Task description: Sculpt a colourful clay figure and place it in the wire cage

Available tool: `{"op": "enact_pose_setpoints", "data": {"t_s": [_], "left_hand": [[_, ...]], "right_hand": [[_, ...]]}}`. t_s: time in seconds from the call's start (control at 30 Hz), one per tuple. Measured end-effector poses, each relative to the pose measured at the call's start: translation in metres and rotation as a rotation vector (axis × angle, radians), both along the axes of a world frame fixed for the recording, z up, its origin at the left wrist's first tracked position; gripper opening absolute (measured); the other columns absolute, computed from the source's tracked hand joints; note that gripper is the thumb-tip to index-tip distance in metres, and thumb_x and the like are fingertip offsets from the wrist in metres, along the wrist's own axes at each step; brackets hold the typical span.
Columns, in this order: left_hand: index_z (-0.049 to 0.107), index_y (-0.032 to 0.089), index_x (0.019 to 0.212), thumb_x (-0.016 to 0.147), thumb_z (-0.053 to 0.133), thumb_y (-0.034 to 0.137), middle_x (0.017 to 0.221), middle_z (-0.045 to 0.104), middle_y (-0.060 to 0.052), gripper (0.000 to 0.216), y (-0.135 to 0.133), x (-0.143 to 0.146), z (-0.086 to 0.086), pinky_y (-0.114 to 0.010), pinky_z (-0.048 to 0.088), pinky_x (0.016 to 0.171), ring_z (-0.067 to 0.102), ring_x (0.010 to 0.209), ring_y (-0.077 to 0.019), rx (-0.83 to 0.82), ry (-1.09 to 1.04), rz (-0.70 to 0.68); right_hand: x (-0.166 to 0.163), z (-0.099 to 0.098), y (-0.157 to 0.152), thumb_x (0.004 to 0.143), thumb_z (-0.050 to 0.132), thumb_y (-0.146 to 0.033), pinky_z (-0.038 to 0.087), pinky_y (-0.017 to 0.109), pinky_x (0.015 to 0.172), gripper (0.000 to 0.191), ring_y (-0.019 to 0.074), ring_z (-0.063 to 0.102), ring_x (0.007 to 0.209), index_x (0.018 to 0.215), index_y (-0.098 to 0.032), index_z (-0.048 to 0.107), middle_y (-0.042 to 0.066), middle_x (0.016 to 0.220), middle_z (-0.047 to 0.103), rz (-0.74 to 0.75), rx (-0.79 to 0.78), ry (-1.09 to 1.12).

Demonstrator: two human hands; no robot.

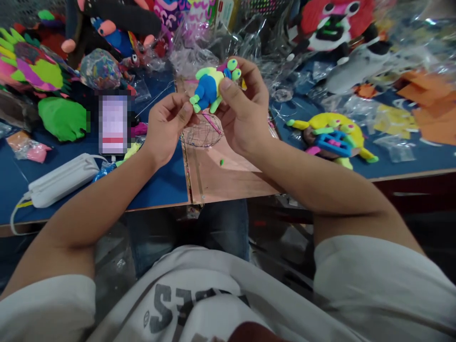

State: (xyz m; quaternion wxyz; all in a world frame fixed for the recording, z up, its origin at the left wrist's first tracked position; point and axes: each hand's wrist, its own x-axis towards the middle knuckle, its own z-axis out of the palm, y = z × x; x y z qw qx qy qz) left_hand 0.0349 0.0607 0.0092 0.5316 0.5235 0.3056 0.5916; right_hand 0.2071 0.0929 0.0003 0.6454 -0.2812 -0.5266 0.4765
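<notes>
Between both hands, above the table, is a small clay figure (211,88) with a blue and pale yellow body, green limbs and bulging green eyes. My right hand (245,104) grips its head end, thumb pressed on the front and fingers behind. At the figure's lower left, my left hand (169,123) pinches one green foot between thumb and fingertips. Beneath the hands lies a light board (228,185) with a scribbled round drawing (201,133). A tiny green bit of clay (222,162) rests on that board.
Left stand a phone (113,124), a white power strip (64,180) and a green clay lump (63,118). A yellow clay figure (335,135) and orange sheets (432,109) lie right. Clear plastic wrap (228,40) and more clay figures crowd the back. The table's front edge is near my lap.
</notes>
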Motion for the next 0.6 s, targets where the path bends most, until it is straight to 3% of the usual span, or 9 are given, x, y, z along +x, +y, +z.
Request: {"op": "enact_pose_setpoints", "data": {"t_s": [0.1,0.37,0.47,0.6], "left_hand": [[0.069,0.025,0.084,0.093,0.090,0.045,0.087,0.069,0.000,0.030,-0.0014,0.0009,0.0012,-0.032,0.061,0.082,0.069,0.078,-0.0154,0.006,0.050,0.057],[0.072,0.029,0.088,0.083,0.097,0.056,0.085,0.069,0.002,0.037,0.0006,-0.0007,-0.0040,-0.034,0.061,0.080,0.068,0.077,-0.0157,0.046,0.025,0.007],[0.076,0.030,0.090,0.080,0.099,0.053,0.086,0.071,0.003,0.034,-0.0010,-0.0018,-0.0020,-0.033,0.060,0.079,0.067,0.076,-0.0145,0.043,-0.017,-0.038],[0.076,0.026,0.091,0.089,0.094,0.045,0.088,0.071,0.001,0.026,-0.0054,-0.0034,0.0052,-0.031,0.060,0.084,0.071,0.080,-0.0141,-0.051,0.047,-0.027]], "right_hand": [[-0.0013,0.0047,-0.0057,0.069,0.092,-0.074,0.066,0.046,0.079,0.065,0.0248,0.073,0.092,0.113,-0.043,0.056,-0.007,0.106,0.075,-0.003,-0.025,0.029],[0.0011,0.0096,-0.0113,0.075,0.079,-0.085,0.061,0.048,0.073,0.065,0.0275,0.068,0.087,0.118,-0.047,0.049,-0.004,0.094,0.069,-0.058,0.057,-0.112],[0.0000,0.0104,-0.0117,0.072,0.081,-0.085,0.058,0.047,0.070,0.067,0.0268,0.066,0.080,0.116,-0.045,0.050,-0.004,0.091,0.068,-0.077,0.058,-0.078],[0.0019,0.0099,-0.0096,0.072,0.081,-0.086,0.059,0.048,0.070,0.065,0.0281,0.069,0.086,0.115,-0.047,0.051,-0.004,0.089,0.068,-0.093,0.066,-0.105]]}}
